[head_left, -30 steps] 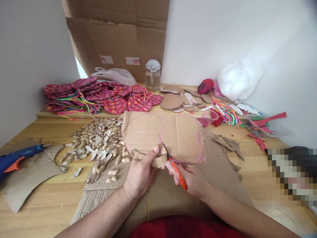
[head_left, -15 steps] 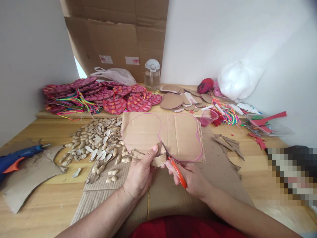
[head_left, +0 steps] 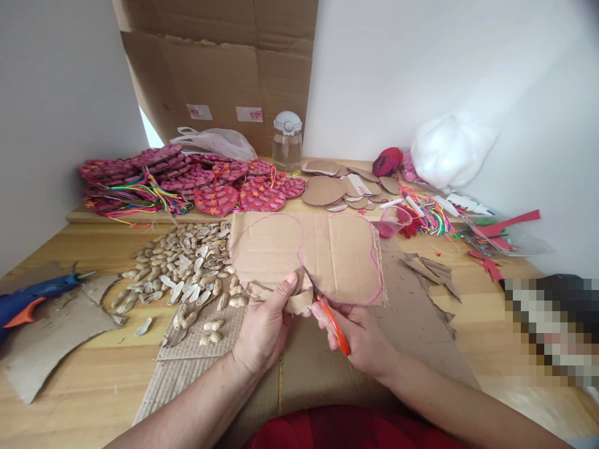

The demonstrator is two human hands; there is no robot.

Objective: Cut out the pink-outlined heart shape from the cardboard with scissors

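A piece of brown cardboard [head_left: 276, 243] with two rounded, heart-like outlines in pink line is held up at the centre. My left hand [head_left: 269, 318] grips its lower edge, the thumb lying on top near a curled, partly cut strip [head_left: 299, 302]. In my right hand [head_left: 360, 333] are orange-handled scissors [head_left: 337, 327]. Their blades point up and left into the cardboard, where the two outlines come close together. My right fingers wrap round the handles, and part of the lower blade is hidden by the cardboard.
Peanut shells [head_left: 187, 262] lie left of the cardboard, beyond them a blue glue gun [head_left: 40, 293]. Decorated red hearts [head_left: 262, 193], a bottle [head_left: 287, 146] and cut cardboard shapes [head_left: 322, 190] line the back. At right are a pink cup [head_left: 393, 222] and cardboard scraps [head_left: 433, 274].
Hardly anything differs. The scissors and my right hand have shifted very slightly left, with the blades still in the same place on the cardboard.
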